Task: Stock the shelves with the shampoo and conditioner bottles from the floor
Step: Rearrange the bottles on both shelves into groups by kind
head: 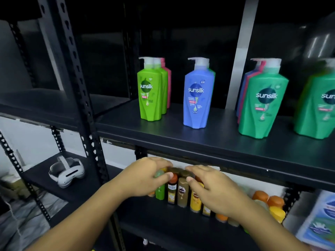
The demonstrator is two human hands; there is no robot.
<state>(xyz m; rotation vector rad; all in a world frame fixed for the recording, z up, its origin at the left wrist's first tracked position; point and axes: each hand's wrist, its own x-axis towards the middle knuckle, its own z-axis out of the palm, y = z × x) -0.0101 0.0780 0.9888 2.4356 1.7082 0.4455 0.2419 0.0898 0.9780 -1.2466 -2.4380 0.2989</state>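
The small bottles [182, 192] on the lower shelf [163, 220] looked light, rigid and slick, best taken round the body, below the cap. The left hand [145, 176] curled over the green bottle [159, 192]'s cap, seemingly gripping it — blur hid detail; the right hand [212, 189] lay nearly flat across neighbouring caps, holding nothing.

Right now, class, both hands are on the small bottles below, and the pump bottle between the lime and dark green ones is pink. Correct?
No: the head view shows a blue pump bottle, not pink, between the lime bottle and dark green bottle; the left hand and right hand are on the small bottles below.
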